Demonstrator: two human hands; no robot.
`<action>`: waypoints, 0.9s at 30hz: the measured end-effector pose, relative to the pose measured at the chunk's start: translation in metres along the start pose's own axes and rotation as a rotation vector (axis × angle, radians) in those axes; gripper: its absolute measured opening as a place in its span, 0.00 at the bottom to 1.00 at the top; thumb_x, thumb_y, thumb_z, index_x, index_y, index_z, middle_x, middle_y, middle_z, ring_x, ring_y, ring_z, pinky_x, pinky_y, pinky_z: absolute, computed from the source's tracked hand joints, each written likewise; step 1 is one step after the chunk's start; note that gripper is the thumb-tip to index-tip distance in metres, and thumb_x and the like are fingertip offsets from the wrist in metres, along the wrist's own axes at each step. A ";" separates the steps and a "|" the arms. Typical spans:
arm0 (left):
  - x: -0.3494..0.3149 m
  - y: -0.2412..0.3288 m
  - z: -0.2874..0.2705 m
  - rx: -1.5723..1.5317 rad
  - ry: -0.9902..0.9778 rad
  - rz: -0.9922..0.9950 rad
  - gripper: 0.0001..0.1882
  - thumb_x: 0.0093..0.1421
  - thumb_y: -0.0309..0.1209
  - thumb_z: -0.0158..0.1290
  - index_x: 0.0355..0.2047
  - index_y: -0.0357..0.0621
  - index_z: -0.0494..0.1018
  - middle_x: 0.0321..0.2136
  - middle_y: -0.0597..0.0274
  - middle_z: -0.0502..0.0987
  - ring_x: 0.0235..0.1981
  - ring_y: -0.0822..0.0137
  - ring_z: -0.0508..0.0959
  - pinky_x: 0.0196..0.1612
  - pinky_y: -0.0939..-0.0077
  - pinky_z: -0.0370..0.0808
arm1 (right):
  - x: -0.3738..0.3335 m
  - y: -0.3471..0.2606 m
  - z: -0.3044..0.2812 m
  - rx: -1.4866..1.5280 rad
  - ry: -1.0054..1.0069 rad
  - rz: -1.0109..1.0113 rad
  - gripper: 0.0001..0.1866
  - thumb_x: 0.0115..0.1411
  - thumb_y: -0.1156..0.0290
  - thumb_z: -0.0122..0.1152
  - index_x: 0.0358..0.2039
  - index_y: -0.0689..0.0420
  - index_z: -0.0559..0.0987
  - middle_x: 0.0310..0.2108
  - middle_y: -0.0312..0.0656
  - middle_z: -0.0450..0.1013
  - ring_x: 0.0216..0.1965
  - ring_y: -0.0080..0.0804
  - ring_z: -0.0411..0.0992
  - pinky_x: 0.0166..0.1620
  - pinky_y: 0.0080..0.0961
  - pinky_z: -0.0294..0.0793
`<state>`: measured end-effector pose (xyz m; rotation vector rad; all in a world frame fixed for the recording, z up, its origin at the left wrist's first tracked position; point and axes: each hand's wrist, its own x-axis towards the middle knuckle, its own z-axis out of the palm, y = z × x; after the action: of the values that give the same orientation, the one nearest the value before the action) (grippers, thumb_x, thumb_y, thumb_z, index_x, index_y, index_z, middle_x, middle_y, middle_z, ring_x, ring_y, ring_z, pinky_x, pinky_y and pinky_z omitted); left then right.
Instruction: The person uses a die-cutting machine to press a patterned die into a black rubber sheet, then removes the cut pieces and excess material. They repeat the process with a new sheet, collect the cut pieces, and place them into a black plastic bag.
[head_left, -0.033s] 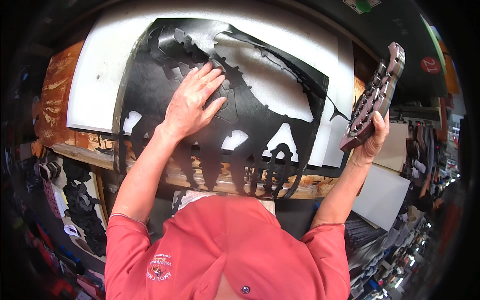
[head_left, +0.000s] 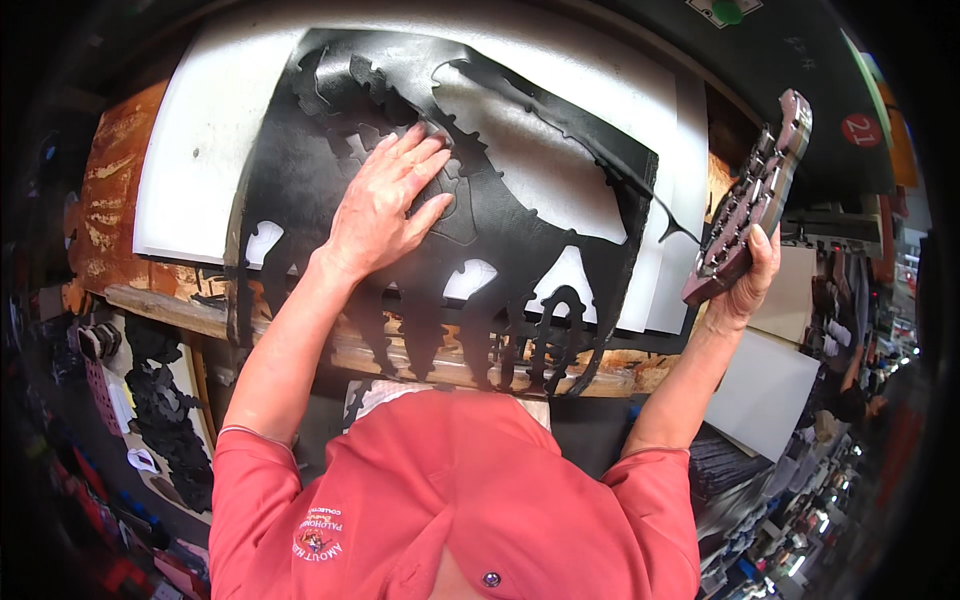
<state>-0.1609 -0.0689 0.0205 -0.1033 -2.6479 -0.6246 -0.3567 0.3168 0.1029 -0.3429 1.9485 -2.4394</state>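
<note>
A black leather sheet [head_left: 300, 190] with many cut-outs lies over the white board; its cut strips hang past the near edge. My left hand [head_left: 390, 205] rests flat on its middle, fingers stretched out and thumb apart. Under and around the fingers, cut outlines show in several leather pieces [head_left: 452, 215]. On the right, my right hand [head_left: 750, 275] grips a brownish-purple cutting die [head_left: 750, 200] by its lower end. The die is raised and tilted, its holed side facing left. A thin leather strand [head_left: 672, 222] ends close to it.
The white cutting board [head_left: 190, 190] lies on a worn wooden bench [head_left: 115, 190]. Overhead at the right is a dark machine part [head_left: 800, 75] with a red round label. Black scraps [head_left: 165, 410] sit at lower left; pale sheets [head_left: 765, 390] stand at lower right.
The leather sheet's far edge has shifted a little farther away and its upper strip has moved. The cutting die has turned slightly. My left hand has stayed in place.
</note>
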 end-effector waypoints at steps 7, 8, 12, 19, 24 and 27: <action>0.003 -0.004 0.000 -0.037 0.019 -0.007 0.23 0.62 0.33 0.65 0.56 0.40 0.77 0.59 0.50 0.78 0.67 0.48 0.72 0.72 0.50 0.64 | 0.000 -0.018 -0.005 0.324 0.130 0.167 0.21 0.66 0.62 0.61 0.54 0.61 0.75 0.45 0.43 0.78 0.41 0.32 0.80 0.46 0.29 0.83; 0.006 -0.001 -0.002 -0.071 0.090 0.001 0.22 0.61 0.31 0.65 0.54 0.39 0.77 0.57 0.50 0.80 0.65 0.47 0.75 0.70 0.50 0.68 | -0.004 -0.018 -0.004 0.347 0.042 0.162 0.22 0.66 0.60 0.61 0.54 0.61 0.75 0.46 0.43 0.78 0.42 0.33 0.80 0.47 0.31 0.84; 0.019 0.032 -0.008 -0.183 0.336 0.116 0.21 0.55 0.24 0.68 0.50 0.39 0.80 0.48 0.51 0.83 0.51 0.49 0.82 0.59 0.57 0.79 | -0.023 -0.011 0.007 0.415 0.001 0.213 0.23 0.67 0.59 0.61 0.54 0.64 0.75 0.46 0.48 0.79 0.44 0.34 0.80 0.48 0.32 0.85; 0.060 0.068 0.050 -0.023 -0.300 0.157 0.29 0.67 0.42 0.59 0.67 0.50 0.71 0.71 0.53 0.64 0.75 0.47 0.59 0.76 0.48 0.56 | -0.039 -0.008 0.033 0.306 -0.072 0.213 0.27 0.62 0.66 0.65 0.58 0.66 0.73 0.45 0.45 0.78 0.42 0.32 0.80 0.48 0.30 0.84; 0.053 0.059 0.063 -0.004 -0.229 0.204 0.28 0.69 0.43 0.57 0.66 0.50 0.72 0.71 0.54 0.65 0.75 0.49 0.60 0.76 0.49 0.56 | -0.025 -0.039 0.019 -0.084 -0.001 0.025 0.33 0.59 0.69 0.67 0.64 0.68 0.71 0.44 0.42 0.77 0.38 0.25 0.79 0.41 0.21 0.82; 0.050 0.059 0.065 -0.049 -0.200 0.185 0.26 0.68 0.41 0.58 0.65 0.48 0.73 0.70 0.53 0.66 0.74 0.49 0.60 0.76 0.49 0.57 | -0.014 -0.058 -0.003 -0.282 0.100 -0.029 0.37 0.59 0.71 0.69 0.67 0.71 0.69 0.49 0.44 0.78 0.42 0.24 0.78 0.49 0.21 0.79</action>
<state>-0.2210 0.0120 0.0127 -0.4413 -2.7706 -0.6458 -0.3361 0.3345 0.1560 -0.2558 2.3503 -2.2382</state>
